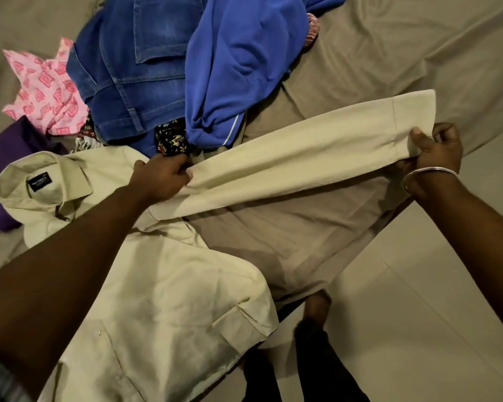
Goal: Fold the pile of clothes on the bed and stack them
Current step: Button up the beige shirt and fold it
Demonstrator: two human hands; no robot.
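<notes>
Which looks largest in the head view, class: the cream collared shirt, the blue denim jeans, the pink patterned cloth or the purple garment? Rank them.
1. Cream collared shirt, though it lies nearest the camera.
2. Blue denim jeans, partly covered.
3. Pink patterned cloth and purple garment: alike, both partly hidden, so unranked.

Matt cream cotton shirt (pixel 169 285), blue denim jeans (pixel 128 68), shiny metal bangle (pixel 427 172).

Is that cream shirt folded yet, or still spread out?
Still spread out. The cream shirt lies open on the bed, one sleeve stretched between left hand and right hand.
</notes>
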